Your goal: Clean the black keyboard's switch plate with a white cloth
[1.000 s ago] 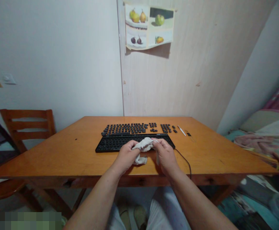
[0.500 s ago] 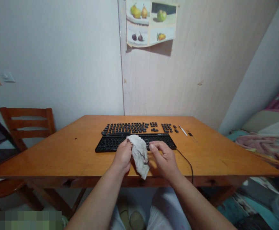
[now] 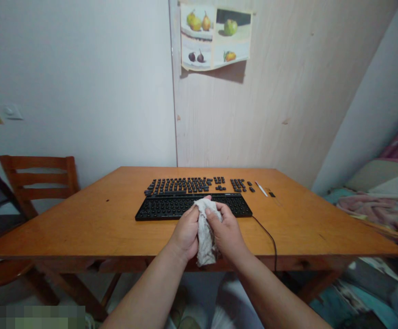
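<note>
A crumpled, off-white cloth [image 3: 206, 242] with dark smudges hangs between my hands, in front of the keyboard. My left hand [image 3: 186, 233] is closed on its left side. From the right, my right hand [image 3: 225, 226] grips it too, thumb pressed on the upper part. Behind them lies a black keyboard base [image 3: 164, 208] with its keycaps off; my hands and the cloth hide part of its front edge. Beyond the base, loose black keycaps [image 3: 180, 184] are laid out in keyboard order on the table.
On the wooden table [image 3: 92, 228], a white pen-like stick [image 3: 261, 188] and a small dark item with thin wires [image 3: 271, 194] lie right of the keycaps. The keyboard's cable [image 3: 269, 235] runs over the front edge. A wooden chair [image 3: 41, 176] stands at left.
My right hand has moved in to the left and now grips the cloth, which was held by my left hand alone. My left hand has shifted slightly right and down.
</note>
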The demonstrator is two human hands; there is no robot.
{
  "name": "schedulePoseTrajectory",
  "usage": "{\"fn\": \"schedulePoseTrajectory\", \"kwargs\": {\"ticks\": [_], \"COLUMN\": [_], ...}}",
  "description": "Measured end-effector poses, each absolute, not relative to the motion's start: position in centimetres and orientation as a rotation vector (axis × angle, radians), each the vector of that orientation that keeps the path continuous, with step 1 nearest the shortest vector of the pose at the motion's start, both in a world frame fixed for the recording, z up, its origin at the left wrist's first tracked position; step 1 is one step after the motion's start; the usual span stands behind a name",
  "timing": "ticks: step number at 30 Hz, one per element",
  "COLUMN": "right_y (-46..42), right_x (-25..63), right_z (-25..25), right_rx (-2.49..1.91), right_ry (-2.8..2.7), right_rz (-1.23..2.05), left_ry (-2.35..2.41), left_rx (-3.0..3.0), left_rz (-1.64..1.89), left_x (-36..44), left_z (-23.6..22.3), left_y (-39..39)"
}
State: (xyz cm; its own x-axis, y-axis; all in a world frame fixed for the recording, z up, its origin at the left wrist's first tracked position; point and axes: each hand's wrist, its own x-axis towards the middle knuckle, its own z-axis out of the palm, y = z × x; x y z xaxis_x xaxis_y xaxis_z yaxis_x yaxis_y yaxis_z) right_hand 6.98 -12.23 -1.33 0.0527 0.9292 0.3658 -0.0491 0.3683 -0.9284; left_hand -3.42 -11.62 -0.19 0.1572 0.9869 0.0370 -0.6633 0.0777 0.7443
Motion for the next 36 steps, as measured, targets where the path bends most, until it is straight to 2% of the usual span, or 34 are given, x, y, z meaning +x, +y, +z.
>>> {"fn": "schedulePoseTrajectory", "kwargs": {"ticks": [7, 14, 21, 25, 28, 32, 36], "right_y": [-11.9, -11.8, -11.7, -11.7, -11.8, -11.6, -11.3], "right_x": [8.2, 8.8, 9.3, 9.9, 10.3, 10.4, 10.3], "right_z": [-1.2, -1.2, -0.4, -0.3, 0.0, 0.1, -0.1], "right_rx": [-0.945, -0.802, -0.771, -0.873, -0.884, -0.774, -0.685], "right_ry": [-1.256, -1.151, -1.126, -1.250, -1.334, -1.271, -1.076], "right_rz": [0.805, 1.100, 1.127, 0.897, 0.833, 1.033, 1.202], "left_ry": [0.660, 0.651, 0.717, 0.981, 1.036, 0.997, 1.034], "left_rx": [0.776, 0.783, 0.763, 1.083, 1.484, 1.811, 1.768], "left_rz": [1.471, 1.467, 1.485, 1.766, 1.772, 1.593, 1.548], "left_x": [-3.8, -3.5, -3.1, -3.3, -3.4, -2.8, -2.3], "left_z": [0.2, 0.1, 0.0, 0.2, 0.6, 0.3, -0.5], "left_y": [-11.8, -11.9, -11.7, -11.9, -12.5, -12.9, -12.5]}}
